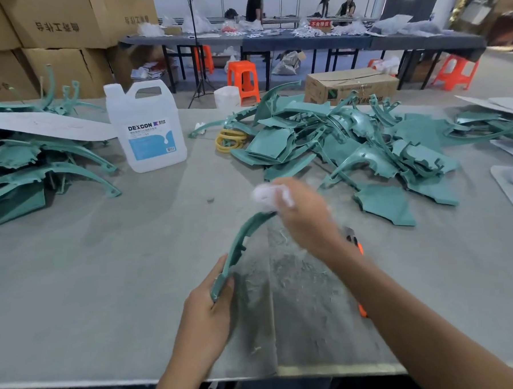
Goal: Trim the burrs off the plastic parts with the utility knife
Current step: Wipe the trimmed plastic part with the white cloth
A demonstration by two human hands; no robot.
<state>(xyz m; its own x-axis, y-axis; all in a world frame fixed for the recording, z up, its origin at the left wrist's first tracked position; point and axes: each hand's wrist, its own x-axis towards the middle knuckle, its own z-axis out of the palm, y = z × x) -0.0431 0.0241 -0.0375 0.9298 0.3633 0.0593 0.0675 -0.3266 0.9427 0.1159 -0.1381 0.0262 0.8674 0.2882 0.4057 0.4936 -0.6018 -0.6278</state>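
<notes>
Teal curved part [240, 248], near end gripped by left hand [208, 310] | right hand [304, 218] clutches white wad [268, 195] at its far end | utility knife [357, 245] lies under right forearm | step: likely wiping | next: pick up knife

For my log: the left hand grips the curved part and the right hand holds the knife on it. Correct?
No. In the head view the right hand holds a white wad; the knife lies on the table. The left hand grips the curved part.
</notes>
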